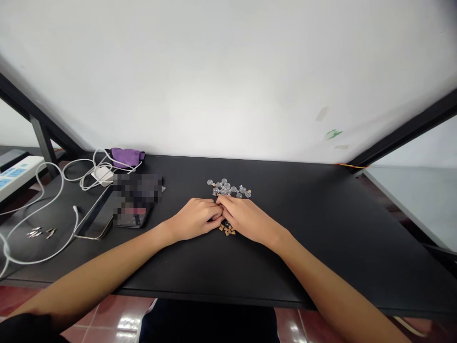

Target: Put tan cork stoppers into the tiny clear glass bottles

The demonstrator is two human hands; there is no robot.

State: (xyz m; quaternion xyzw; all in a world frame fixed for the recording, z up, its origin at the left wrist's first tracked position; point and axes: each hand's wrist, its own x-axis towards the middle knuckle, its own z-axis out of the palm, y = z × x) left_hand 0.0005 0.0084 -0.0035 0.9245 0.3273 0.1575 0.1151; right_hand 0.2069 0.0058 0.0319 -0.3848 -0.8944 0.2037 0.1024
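Just beyond the meeting fingers (211, 210), clear beads (228, 188); nearer, tan bits (227, 231).

What lies between the meeting fingertips of the left hand (195, 219) and right hand (246, 216) is hidden; a pixelated patch (137, 191) blurs the phone (131, 220) to their left.

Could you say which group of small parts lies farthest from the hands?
The metal bits at far left; clear pieces and brown pieces lie by the left hand and right hand.
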